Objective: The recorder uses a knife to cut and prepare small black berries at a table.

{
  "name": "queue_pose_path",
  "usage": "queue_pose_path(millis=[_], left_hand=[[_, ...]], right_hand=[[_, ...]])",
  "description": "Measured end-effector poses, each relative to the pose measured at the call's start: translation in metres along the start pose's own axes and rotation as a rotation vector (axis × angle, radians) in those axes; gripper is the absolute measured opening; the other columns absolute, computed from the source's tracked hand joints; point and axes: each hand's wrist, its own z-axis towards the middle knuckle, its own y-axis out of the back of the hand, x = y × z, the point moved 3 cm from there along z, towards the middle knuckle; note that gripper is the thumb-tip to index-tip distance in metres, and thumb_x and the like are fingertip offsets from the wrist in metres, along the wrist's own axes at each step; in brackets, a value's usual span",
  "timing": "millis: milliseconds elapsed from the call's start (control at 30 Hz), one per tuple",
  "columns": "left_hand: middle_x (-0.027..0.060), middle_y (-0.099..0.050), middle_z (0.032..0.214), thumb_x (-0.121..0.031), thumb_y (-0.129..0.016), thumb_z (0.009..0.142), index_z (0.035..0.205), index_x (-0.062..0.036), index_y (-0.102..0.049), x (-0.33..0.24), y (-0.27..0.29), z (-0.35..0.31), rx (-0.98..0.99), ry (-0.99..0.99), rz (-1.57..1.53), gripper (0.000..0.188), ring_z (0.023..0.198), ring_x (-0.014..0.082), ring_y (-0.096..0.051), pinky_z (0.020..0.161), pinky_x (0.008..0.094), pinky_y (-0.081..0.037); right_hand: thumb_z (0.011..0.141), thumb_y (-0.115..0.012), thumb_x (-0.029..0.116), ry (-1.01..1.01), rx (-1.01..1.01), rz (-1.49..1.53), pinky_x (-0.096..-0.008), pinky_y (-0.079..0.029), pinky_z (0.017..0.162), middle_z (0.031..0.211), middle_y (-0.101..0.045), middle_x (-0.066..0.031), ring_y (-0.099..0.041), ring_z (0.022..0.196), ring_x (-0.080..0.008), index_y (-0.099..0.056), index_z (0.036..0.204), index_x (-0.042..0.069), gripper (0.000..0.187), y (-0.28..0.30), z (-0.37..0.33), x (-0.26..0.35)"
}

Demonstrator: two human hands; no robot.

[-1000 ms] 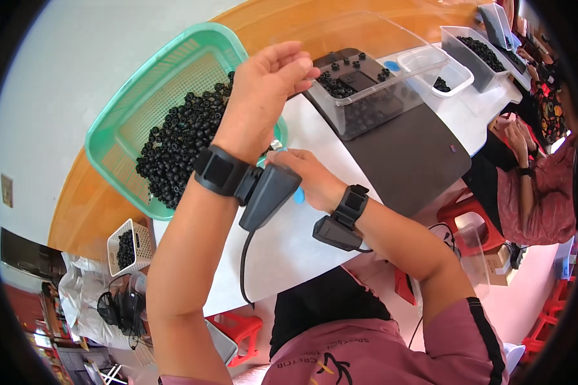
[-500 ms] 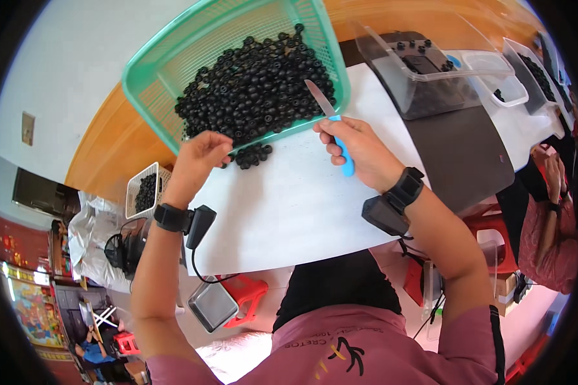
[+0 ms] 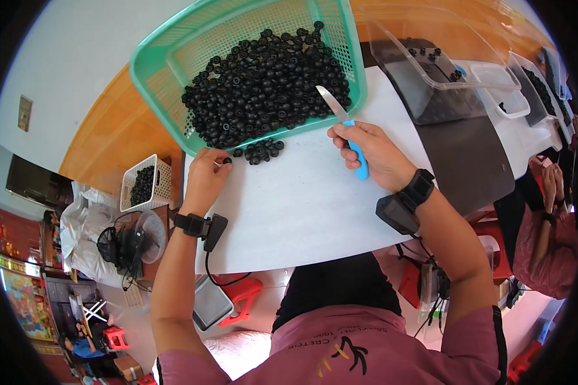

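My right hand (image 3: 376,154) grips the blue handle of a small knife (image 3: 332,102), its blade pointing up and away toward the green basket. In my left hand (image 3: 207,176), thumb and fingertips pinch a small round black piece (image 3: 227,161) at the near left of the basket. A little pile of the same black pieces (image 3: 263,151) lies on the white sheet (image 3: 289,212), just right of my left fingertips. The green plastic basket (image 3: 196,142) holds a large heap of round black pieces (image 3: 270,83), some showing a hole or ring.
Clear plastic bins (image 3: 446,102) with a few black parts stand on a dark mat (image 3: 462,154) at the right. A white basket (image 3: 162,183) of black pieces sits at the left, near a black fan-like object (image 3: 131,247). Another person's hands (image 3: 550,179) show at far right.
My left hand has drawn back slightly from the basket's rim, and a black piece now shows in its fingertips. The knife stays in my right hand. The whole view has shifted a little.
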Motion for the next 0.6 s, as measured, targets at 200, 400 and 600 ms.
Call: queue_pose_path(millis=[200, 400, 600], left_hand=[[0.0079, -0.066, 0.097, -0.006, -0.066, 0.087, 0.108, 0.0003, -0.063, -0.029, -0.002, -0.009, 0.142, 0.124, -0.477, 0.022, 0.075, 0.0134, -0.062, 0.066, 0.0261, -0.048], [0.0056, -0.066, 0.097, -0.006, -0.062, 0.092, 0.114, 0.0002, -0.060, -0.104, -0.033, -0.004, 0.266, 0.067, -1.067, 0.023, 0.077, 0.0103, -0.060, 0.070, 0.0244, -0.048], [0.0049, -0.065, 0.094, -0.005, -0.062, 0.092, 0.115, -0.0005, -0.060, -0.125, -0.054, 0.012, 0.269, -0.011, -1.210, 0.024, 0.078, 0.0112, -0.059, 0.071, 0.0255, -0.048]], right_hand=[[0.090, -0.065, 0.026, 0.009, 0.029, -0.054, -0.0202, -0.033, 0.051, 0.078, -0.051, 0.0027, -0.041, 0.057, -0.0036, -0.060, 0.099, 0.001, 0.027, -0.006, -0.001, 0.001], [0.087, -0.071, 0.030, 0.072, 0.120, -0.151, -0.0198, -0.029, 0.050, 0.072, -0.050, 0.0041, -0.039, 0.056, -0.0032, -0.061, 0.096, 0.004, 0.029, -0.015, -0.008, 0.000], [0.085, -0.074, 0.029, 0.095, 0.153, -0.083, -0.0204, -0.027, 0.049, 0.069, -0.050, 0.0047, -0.037, 0.056, -0.0035, -0.061, 0.096, 0.005, 0.030, -0.014, -0.006, 0.003]])
